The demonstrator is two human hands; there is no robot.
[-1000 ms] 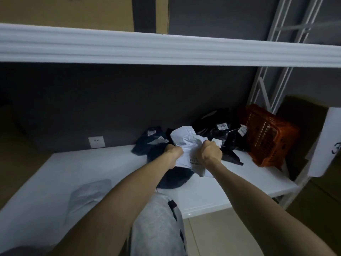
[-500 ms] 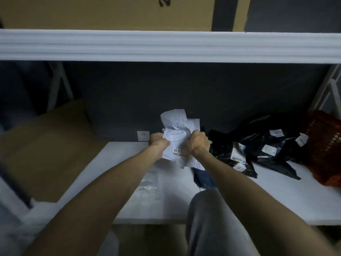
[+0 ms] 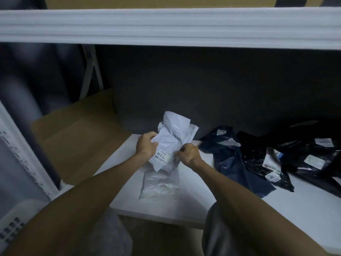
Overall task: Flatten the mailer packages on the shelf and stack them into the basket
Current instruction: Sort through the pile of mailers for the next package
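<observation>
Two hands grip the crumpled white mailer (image 3: 174, 141): left hand (image 3: 146, 147) on its left edge, right hand (image 3: 189, 156) low on its right, their tips buried in folds. I see it held above the shelf (image 3: 212, 196), over a clear bag (image 3: 160, 186). Dark mailers (image 3: 232, 161) lie rightward, cropped by the frame.

White mailer (image 3: 173, 139) label (image 3: 162, 157) reads "65-5-3", 2nd line only partly legible, ends "5". Sticker (image 3: 272, 177) on black mailer (image 3: 256, 163): "40". Other labels too blurred
</observation>
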